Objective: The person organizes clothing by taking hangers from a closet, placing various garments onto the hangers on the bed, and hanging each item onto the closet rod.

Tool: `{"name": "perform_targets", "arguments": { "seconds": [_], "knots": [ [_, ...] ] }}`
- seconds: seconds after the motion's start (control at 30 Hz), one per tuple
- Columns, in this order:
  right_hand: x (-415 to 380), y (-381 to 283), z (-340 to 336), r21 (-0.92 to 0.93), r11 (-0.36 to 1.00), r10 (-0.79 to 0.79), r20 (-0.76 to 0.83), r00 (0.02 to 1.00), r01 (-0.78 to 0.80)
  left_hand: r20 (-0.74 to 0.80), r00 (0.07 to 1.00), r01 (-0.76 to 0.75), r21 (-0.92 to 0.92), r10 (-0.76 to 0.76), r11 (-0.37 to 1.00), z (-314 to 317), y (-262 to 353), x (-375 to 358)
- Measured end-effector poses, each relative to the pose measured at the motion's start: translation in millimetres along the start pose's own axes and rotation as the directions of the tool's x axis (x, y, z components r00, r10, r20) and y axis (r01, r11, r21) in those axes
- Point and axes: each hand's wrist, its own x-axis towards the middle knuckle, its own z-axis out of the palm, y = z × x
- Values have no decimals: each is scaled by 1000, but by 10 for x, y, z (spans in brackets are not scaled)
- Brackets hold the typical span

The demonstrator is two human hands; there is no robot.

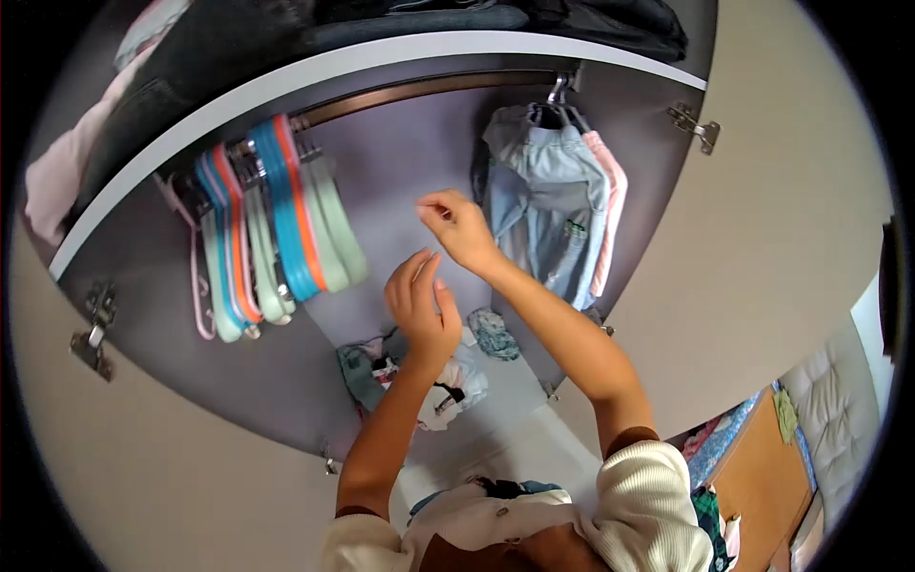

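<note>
My left hand [422,307] is raised inside the wardrobe, its fingers stretched upward and the thumb apart, with nothing in it. Just above and to the right, my right hand [459,229] has its fingers curled in, and I see no object in them. To the left, several hangers [286,214] in blue, orange, pale green and pink are bunched on the rail [419,91]. Light blue denim trousers [548,191] hang at the rail's right end, near my right hand, with a pink garment [606,210] behind them. Neither hand touches the hangers or the clothes.
Folded dark clothes [381,29] lie on the shelf [362,55] above the rail. Crumpled clothes [457,381] sit on the wardrobe floor below my hands. Open doors [762,219] stand on both sides. A brown board [762,477] is at the lower right.
</note>
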Motion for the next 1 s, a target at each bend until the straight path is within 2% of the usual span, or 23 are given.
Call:
{"name": "perform_targets", "arguments": {
  "seconds": [0.07,0.2,0.3,0.4,0.6,0.87,1.0],
  "knots": [
    [61,-133,386,326,928,136,147,980,-178,-74,995,-59,113,67,992,-221,-105,-24],
    [99,-376,823,532,740,239,364,900,-411,-89,994,-36,295,65,955,-541,-187,50],
    [116,-444,955,502,706,321,403,857,-500,-84,996,22,360,8,933,-645,-198,94],
    [116,-544,895,546,651,307,447,840,-528,-47,998,58,371,-43,927,-700,-230,90],
    [166,-592,793,647,540,350,410,843,-539,-30,999,40,374,-32,926,-691,-248,79],
    [-2,-415,253,559,641,407,334,850,-526,19,999,28,238,-34,971,-396,-64,50],
    [-415,-234,-283,519,668,424,322,846,-533,45,999,10,148,-17,989,-155,82,26]
  ]
}}
